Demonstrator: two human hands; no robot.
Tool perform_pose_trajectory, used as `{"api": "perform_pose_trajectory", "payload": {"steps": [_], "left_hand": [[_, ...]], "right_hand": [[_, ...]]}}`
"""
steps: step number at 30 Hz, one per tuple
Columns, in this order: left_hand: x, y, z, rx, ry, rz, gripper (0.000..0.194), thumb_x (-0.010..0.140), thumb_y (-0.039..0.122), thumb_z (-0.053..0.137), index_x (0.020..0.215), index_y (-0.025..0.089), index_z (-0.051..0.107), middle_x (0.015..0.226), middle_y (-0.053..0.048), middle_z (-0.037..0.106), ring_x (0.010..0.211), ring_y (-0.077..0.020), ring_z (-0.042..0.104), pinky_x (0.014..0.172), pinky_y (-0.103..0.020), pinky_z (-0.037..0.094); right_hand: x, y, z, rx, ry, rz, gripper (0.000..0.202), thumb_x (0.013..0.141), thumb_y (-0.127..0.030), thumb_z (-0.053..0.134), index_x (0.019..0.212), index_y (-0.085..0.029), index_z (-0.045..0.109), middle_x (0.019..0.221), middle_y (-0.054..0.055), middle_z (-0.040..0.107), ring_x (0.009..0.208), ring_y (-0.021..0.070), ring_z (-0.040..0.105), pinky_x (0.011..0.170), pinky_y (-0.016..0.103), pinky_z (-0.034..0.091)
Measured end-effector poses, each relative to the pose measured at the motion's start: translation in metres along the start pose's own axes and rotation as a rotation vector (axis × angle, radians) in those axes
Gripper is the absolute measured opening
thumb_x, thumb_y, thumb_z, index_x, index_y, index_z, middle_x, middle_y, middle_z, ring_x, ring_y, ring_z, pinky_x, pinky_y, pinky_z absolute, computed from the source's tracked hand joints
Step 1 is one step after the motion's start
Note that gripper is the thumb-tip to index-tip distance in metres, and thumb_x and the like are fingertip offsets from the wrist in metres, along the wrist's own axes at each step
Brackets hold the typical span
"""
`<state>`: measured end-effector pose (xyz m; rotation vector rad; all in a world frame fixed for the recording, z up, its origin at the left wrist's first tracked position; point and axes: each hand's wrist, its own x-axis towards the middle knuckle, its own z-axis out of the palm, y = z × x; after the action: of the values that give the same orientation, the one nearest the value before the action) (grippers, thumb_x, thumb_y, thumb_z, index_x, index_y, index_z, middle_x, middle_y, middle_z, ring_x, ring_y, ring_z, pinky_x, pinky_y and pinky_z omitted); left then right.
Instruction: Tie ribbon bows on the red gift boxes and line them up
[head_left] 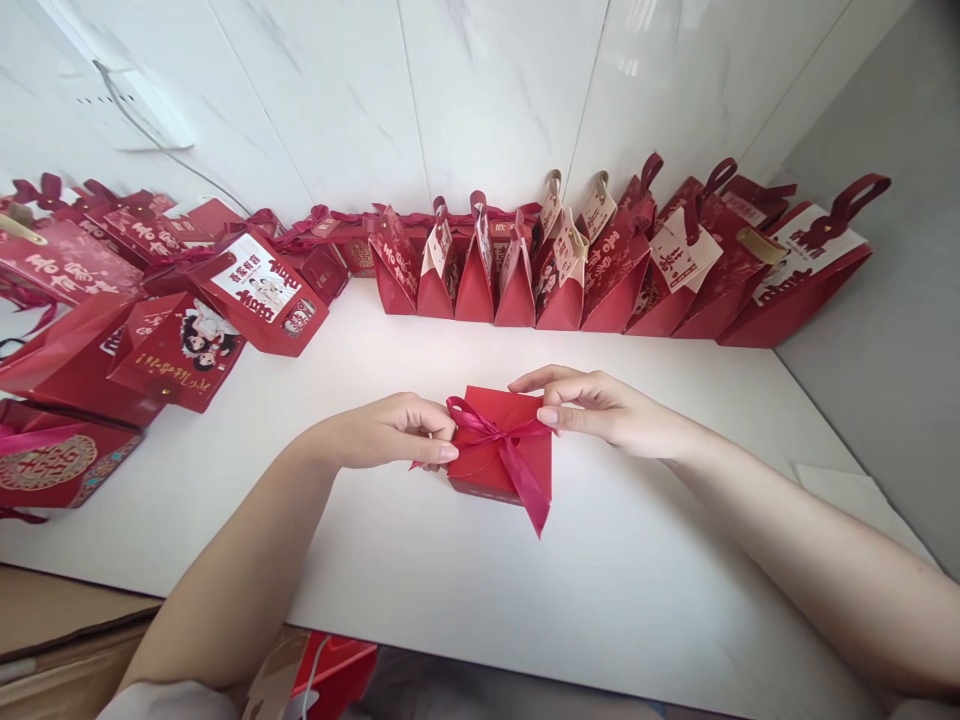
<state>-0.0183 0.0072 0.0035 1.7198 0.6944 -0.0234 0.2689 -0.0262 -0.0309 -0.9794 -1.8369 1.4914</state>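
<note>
A small red gift box (480, 475) sits on the white table, tied across its top with a magenta ribbon (523, 478) in a bow. One long ribbon tail hangs over the front right edge of the box. At the box's left side, my left hand (397, 432) has thumb and fingers closed on the ribbon's left loop. On the opposite side, my right hand (592, 408) pinches the right part of the bow, its fingers reaching around the box's back corner. The exact grip points are partly hidden by my fingers.
A row of red handled gift boxes (517, 290) lines the marbled wall. More red boxes (187, 350) crowd the left, some tilted. A cable (150, 135) hangs from a wall socket. Cardboard (67, 640) and a red bag (341, 665) are below the table's front edge.
</note>
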Motion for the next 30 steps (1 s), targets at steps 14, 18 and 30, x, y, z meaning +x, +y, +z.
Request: {"api": "perform_pose_trajectory", "payload": {"steps": [14, 18, 30], "left_hand": [[0.001, -0.001, -0.004, -0.031, -0.109, 0.051, 0.039, 0.089, 0.030, 0.061, 0.055, 0.015, 0.049, 0.064, 0.001, 0.042, 0.063, -0.0112, 0.042, 0.058, -0.024, 0.038], [0.002, -0.004, -0.005, 0.001, -0.124, 0.077, 0.037, 0.089, 0.030, 0.062, 0.056, 0.015, 0.055, 0.070, -0.002, 0.050, 0.070, -0.0125, 0.050, 0.062, -0.023, 0.043], [0.004, -0.006, -0.001, 0.062, -0.078, 0.060, 0.033, 0.089, 0.040, 0.063, 0.067, 0.015, 0.057, 0.075, -0.001, 0.057, 0.068, -0.0114, 0.051, 0.063, -0.024, 0.042]], "right_hand": [[0.001, 0.001, 0.003, 0.134, -0.007, -0.028, 0.036, 0.093, -0.048, 0.057, 0.074, -0.020, 0.070, 0.129, 0.008, 0.061, 0.118, 0.0249, 0.056, 0.103, 0.041, 0.041], [0.000, 0.003, -0.005, 0.141, -0.010, -0.089, 0.038, 0.097, -0.047, 0.049, 0.082, -0.022, 0.073, 0.135, 0.008, 0.059, 0.129, 0.0269, 0.049, 0.106, 0.043, 0.035], [-0.010, -0.005, -0.024, -0.215, -0.222, -0.180, 0.008, 0.083, -0.017, 0.063, 0.090, -0.020, 0.061, 0.135, 0.010, 0.057, 0.119, 0.0232, 0.056, 0.098, 0.040, 0.045]]}}
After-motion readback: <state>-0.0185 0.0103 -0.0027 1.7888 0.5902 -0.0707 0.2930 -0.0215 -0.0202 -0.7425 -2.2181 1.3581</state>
